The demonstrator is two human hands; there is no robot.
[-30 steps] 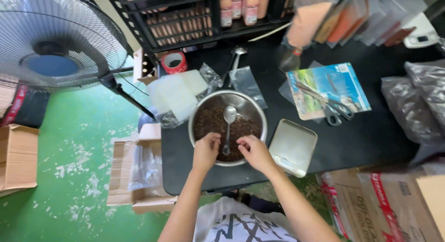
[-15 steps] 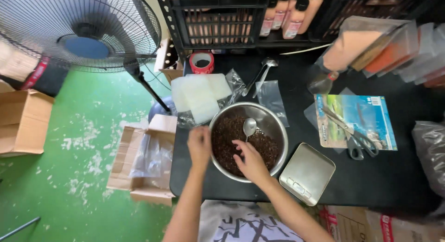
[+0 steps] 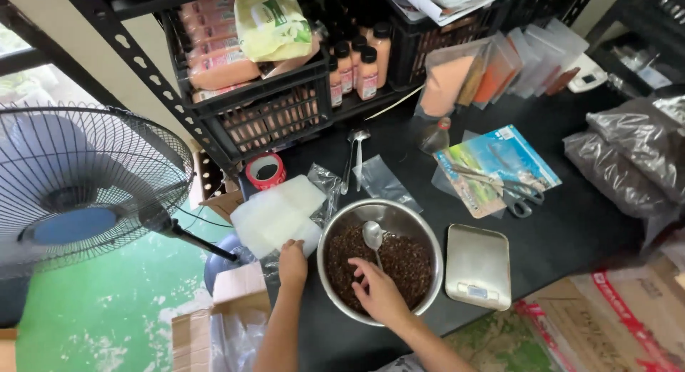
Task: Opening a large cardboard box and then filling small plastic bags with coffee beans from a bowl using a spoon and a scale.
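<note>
A steel bowl (image 3: pixel 335 233) of dark brown granules sits on the black table. A metal spoon (image 3: pixel 372 236) stands in the granules. My right hand (image 3: pixel 378 293) rests over the bowl's near side, fingers around the spoon's handle. My left hand (image 3: pixel 292 261) reaches to the left of the bowl and touches a stack of clear plastic bags (image 3: pixel 275 215).
A small steel scale (image 3: pixel 478 265) lies right of the bowl. Scissors (image 3: pixel 510 190) rest on a colourful booklet (image 3: pixel 492 165). A red tape roll (image 3: pixel 265 171), tongs (image 3: pixel 353 154), dark filled bags (image 3: pixel 628 158), black crates with bottles (image 3: pixel 357 65), a standing fan (image 3: pixel 78 179) and cardboard boxes (image 3: pixel 614 315) surround the table.
My left hand has left the bowl's rim and moved out to the plastic bags. The camera view has shifted closer and to the right; my right hand stays at the spoon.
</note>
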